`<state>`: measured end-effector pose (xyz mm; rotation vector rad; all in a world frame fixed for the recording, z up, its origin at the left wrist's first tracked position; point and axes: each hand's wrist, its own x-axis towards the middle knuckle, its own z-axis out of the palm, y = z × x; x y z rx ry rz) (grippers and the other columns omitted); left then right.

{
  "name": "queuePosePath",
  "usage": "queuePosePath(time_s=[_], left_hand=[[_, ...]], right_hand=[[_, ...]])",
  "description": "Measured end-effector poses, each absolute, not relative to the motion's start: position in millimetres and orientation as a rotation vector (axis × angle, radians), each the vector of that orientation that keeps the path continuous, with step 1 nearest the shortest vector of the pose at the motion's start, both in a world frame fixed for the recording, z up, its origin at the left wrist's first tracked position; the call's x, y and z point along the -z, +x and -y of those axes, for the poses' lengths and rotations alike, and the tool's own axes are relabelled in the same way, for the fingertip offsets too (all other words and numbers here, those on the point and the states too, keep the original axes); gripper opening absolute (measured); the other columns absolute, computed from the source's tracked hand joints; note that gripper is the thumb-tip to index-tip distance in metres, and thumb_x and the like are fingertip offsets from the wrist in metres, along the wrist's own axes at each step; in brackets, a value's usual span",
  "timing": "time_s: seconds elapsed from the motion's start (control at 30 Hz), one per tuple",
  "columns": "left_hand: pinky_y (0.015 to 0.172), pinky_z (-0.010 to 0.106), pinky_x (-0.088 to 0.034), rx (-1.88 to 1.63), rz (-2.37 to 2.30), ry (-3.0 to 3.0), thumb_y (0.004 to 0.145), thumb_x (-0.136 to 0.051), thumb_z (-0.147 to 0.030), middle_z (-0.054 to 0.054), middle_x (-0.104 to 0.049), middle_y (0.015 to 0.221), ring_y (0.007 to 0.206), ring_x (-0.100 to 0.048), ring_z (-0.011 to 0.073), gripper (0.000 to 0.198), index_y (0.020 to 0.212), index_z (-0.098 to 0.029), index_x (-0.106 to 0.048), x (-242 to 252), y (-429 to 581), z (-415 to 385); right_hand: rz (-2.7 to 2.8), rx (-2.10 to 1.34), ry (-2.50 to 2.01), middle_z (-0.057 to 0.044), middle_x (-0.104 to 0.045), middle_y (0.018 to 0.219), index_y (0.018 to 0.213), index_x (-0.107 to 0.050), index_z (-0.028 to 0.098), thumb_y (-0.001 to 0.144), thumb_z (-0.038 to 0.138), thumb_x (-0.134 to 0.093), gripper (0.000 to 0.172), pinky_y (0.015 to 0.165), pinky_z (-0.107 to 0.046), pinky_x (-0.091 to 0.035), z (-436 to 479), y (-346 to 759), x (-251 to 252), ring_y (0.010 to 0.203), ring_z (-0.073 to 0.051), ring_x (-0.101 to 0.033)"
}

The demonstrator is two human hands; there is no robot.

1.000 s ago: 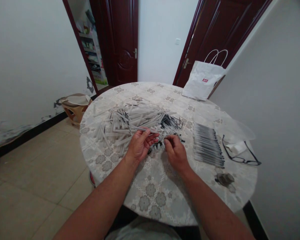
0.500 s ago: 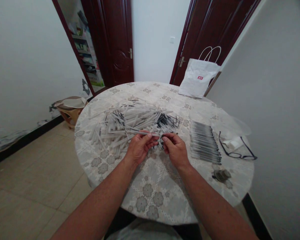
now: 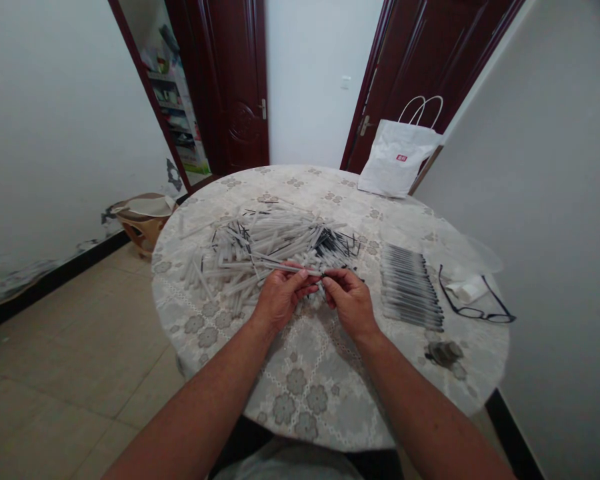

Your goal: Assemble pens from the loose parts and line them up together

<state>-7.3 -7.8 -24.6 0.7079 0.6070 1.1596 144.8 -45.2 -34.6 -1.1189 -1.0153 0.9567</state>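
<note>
My left hand [image 3: 286, 292] pinches a thin translucent white plastic tube [image 3: 307, 271] that points to the right. At its right end, the fingertips of my right hand [image 3: 347, 293] are closed on a small dark piece [image 3: 323, 275]; its exact kind is too small to make out. Behind both hands spreads a loose pile of similar white tubes [image 3: 275, 230], with thin black sticks [image 3: 330, 241] mixed in. To the right of my right hand lies a neat row of tubes with dark ends [image 3: 411, 287], side by side.
A round table with a flowered cloth [image 3: 300, 400] carries everything. Eyeglasses [image 3: 475, 312], a small white packet [image 3: 469, 288] and a dark lump-like object [image 3: 445, 353] lie at the right. A white paper bag [image 3: 401, 157] stands at the far edge. A wooden stool [image 3: 145, 213] is at the left.
My two hands have come slightly closer, and the tube's right end now meets the dark piece in my right fingers. The view has shifted a little.
</note>
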Motion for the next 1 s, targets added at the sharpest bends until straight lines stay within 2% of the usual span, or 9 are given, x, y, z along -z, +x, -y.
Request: queuePosePath(time_s=[0.13, 0.27, 0.4, 0.57, 0.83, 1.0], left_hand=[[0.074, 0.031, -0.062, -1.16, -0.622, 0.74, 0.073, -0.086, -0.026, 0.008, -0.078, 0.093, 0.085, -0.076, 0.0212, 0.032, 0.093, -0.017, -0.062, 24.4, -7.0, 8.2], [0.074, 0.033, -0.062, -1.159, -0.654, 0.785, 0.075, -0.084, -0.027, 0.008, -0.077, 0.094, 0.084, -0.076, 0.0214, 0.03, 0.093, -0.017, -0.062, 25.5, -7.2, 8.1], [0.074, 0.032, -0.062, -1.148, -0.658, 0.787, 0.075, -0.084, -0.028, 0.009, -0.077, 0.093, 0.083, -0.076, 0.0215, 0.03, 0.092, -0.016, -0.063, 24.6, -6.9, 8.4], [0.074, 0.032, -0.062, -1.14, -0.653, 0.77, 0.075, -0.085, -0.029, 0.009, -0.077, 0.091, 0.083, -0.076, 0.0215, 0.029, 0.09, -0.015, -0.064, 23.8, -6.8, 8.9], [0.074, 0.032, -0.062, -1.138, -0.64, 0.779, 0.075, -0.085, -0.029, 0.009, -0.077, 0.092, 0.083, -0.076, 0.0218, 0.031, 0.091, -0.015, -0.063, 26.7, -7.3, 8.2], [0.075, 0.034, -0.062, -1.127, -0.639, 0.784, 0.074, -0.086, -0.029, 0.01, -0.076, 0.091, 0.084, -0.076, 0.0226, 0.032, 0.09, -0.015, -0.062, 26.8, -7.6, 8.2]], right_hand=[[1.059, -0.919, -1.16, 0.004, -0.061, 0.067, 0.098, -0.069, 0.02, 0.082, 0.039, -0.075, 0.026, 0.047, -0.022, -0.041, 45.7, 147.0, 35.5, 0.051, -0.01, -0.05], [1.211, -0.736, -1.203, -0.001, -0.069, 0.083, 0.098, -0.071, 0.02, 0.084, 0.034, -0.073, 0.02, 0.064, -0.025, -0.049, 48.1, 150.4, 36.1, 0.071, -0.014, -0.062], [1.283, -0.643, -1.213, -0.003, -0.071, 0.092, 0.098, -0.071, 0.021, 0.087, 0.033, -0.07, 0.017, 0.074, -0.028, -0.051, 49.0, 152.1, 35.8, 0.082, -0.017, -0.065], [1.31, -0.599, -1.215, -0.003, -0.07, 0.093, 0.098, -0.071, 0.02, 0.088, 0.033, -0.069, 0.017, 0.076, -0.029, -0.05, 47.7, 152.0, 36.7, 0.082, -0.017, -0.065], [1.342, -0.575, -1.265, -0.003, -0.07, 0.091, 0.1, -0.071, 0.021, 0.089, 0.036, -0.067, 0.019, 0.071, -0.029, -0.048, 49.5, 153.3, 35.9, 0.077, -0.017, -0.062], [1.306, -0.622, -1.315, -0.002, -0.067, 0.082, 0.103, -0.071, 0.021, 0.09, 0.041, -0.067, 0.024, 0.063, -0.027, -0.045, 48.8, 154.9, 37.6, 0.072, -0.017, -0.059]])
